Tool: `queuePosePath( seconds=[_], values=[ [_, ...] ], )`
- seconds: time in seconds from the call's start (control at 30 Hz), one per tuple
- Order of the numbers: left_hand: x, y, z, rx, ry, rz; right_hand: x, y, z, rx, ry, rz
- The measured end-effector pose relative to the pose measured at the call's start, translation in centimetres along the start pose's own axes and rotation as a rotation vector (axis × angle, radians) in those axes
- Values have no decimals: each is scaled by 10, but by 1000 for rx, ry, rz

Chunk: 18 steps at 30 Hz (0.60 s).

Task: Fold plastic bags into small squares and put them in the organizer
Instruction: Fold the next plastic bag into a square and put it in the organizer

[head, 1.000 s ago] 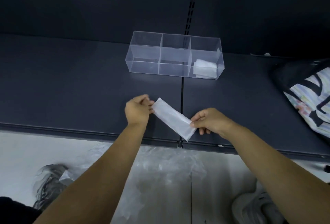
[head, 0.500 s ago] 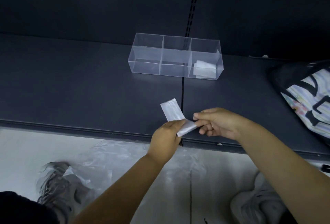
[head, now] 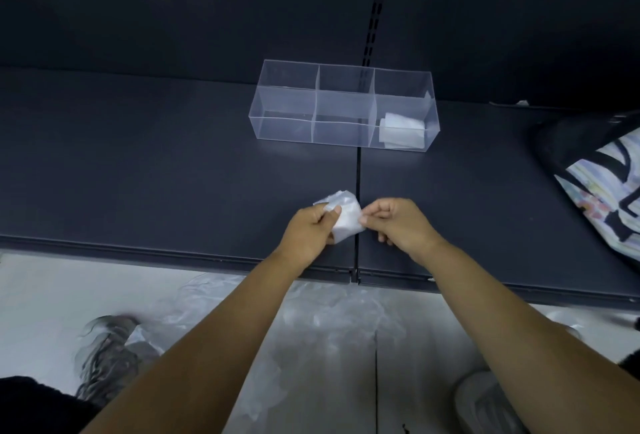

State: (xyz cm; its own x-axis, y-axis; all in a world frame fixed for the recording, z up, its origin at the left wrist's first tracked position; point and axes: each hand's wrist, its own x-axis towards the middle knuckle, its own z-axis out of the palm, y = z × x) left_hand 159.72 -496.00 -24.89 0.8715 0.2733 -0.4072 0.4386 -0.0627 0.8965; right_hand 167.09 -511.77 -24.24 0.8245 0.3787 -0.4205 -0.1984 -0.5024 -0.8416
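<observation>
Bags [head: 332, 326] lie loose on the floor [head: 52, 295] at lower centre, likely awaiting folding. Above, left hand [head: 308, 229] and right hand [head: 398, 222] each pinch the nearly square folded bag [head: 346, 217] over the shelf [head: 138, 174], both grips closed on it. Farther up, the organizer [head: 284, 122] holds one folded square [head: 401, 129] in its right compartment.

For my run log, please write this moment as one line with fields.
stage: folding | left hand: grips plastic bag | right hand: pinches its edge | organizer: folded plastic in right compartment
</observation>
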Motion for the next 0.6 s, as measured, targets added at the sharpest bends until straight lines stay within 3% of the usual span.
queuePosePath(
  seconds=[0.17,0.23,0.3,0.33,0.4,0.43,0.5,0.6],
  values=[
    [5,3,2,-217,223,-165,10,-5,10,-48,94,81],
    [5,1,1,-68,392,-81,14,-7,12,-94,108,106],
    [1,-2,0,290,543,198,17,-11,14,-151,112,123],
    [0,-3,2,476,549,378,18,-14,15,-175,112,134],
    [2,-10,7,789,397,641,18,-18,16,-207,104,154],
    [3,-16,10,932,278,660,18,-20,16,-215,102,158],
    [5,-31,9,1175,127,524,18,-21,18,-224,117,155],
    [8,-46,2,1276,129,378,14,-16,24,-200,170,102]
  ],
)
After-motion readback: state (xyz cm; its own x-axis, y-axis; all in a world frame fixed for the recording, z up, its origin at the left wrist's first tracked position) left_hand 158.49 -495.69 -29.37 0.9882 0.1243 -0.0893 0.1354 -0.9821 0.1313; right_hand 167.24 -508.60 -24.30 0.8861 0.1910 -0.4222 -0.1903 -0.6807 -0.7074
